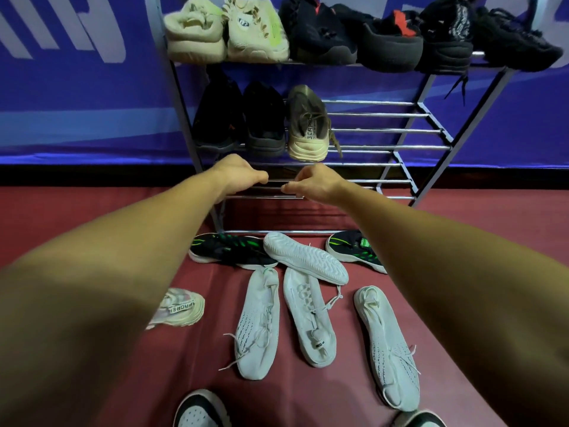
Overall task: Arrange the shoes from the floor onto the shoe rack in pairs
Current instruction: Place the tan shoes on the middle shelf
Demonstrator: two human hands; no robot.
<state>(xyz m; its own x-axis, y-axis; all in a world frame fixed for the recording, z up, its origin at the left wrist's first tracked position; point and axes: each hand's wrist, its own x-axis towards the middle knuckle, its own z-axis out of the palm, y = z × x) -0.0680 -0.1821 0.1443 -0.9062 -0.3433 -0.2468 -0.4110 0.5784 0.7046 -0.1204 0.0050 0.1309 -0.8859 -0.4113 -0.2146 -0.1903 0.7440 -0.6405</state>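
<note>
Head view. Left hand and right hand hang close together in front of the shoe rack, over its bare bottom shelf. Fingers on both are loosely curled, with no shoe in either. Palm sides are hidden, and whether they touch the bars cannot be told.

The step in hand looks like going back down for the next pair. The best pick is probably the black-and-green shoes. They lie nearest the rack on the red floor, one for each hand. The sole-up white shoe overlaps the left one, so that one should slide out sideways rather than be yanked. Set them heels out, side by side and touching. Keep the slot beside the lone olive shoe free for its mate, which is not seen here.

Counts:
- Top shelf: two cream shoes and four black shoes.
- Middle shelf: two dark shoes plus the olive one.
- Floor: two black-and-green, four white shoes (three upper-side up, one flipped), and one pale shoe half hidden by the left arm.
- Bottom edge: two black-and-white toes, likely the person's own feet.
</note>
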